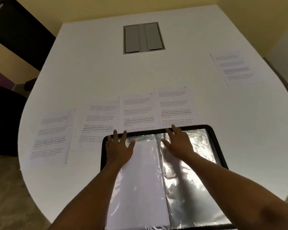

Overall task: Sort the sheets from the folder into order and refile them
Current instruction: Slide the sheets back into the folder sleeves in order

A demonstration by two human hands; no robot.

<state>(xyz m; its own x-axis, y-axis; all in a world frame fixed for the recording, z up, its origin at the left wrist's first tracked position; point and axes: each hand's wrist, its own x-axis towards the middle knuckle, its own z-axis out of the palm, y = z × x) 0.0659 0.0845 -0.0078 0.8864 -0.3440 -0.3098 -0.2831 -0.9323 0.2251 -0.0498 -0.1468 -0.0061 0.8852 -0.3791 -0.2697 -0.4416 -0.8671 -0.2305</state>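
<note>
on the white rounded surface (93, 67), flat-fingered left hand (119, 146) and right hand (178, 143) press the black plastic-sleeved folder (219, 146); sorted printed sheets (136, 112) likely need refiling next.

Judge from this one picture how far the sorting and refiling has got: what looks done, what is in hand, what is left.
Done: printed sheets are out, four in a row beyond the folder and one apart at far right. One sheet already sits in the left sleeve. In hand: left hand and right hand press the open folder flat. Left: refiling the five loose sheets; whether their order is settled cannot be told.
</note>
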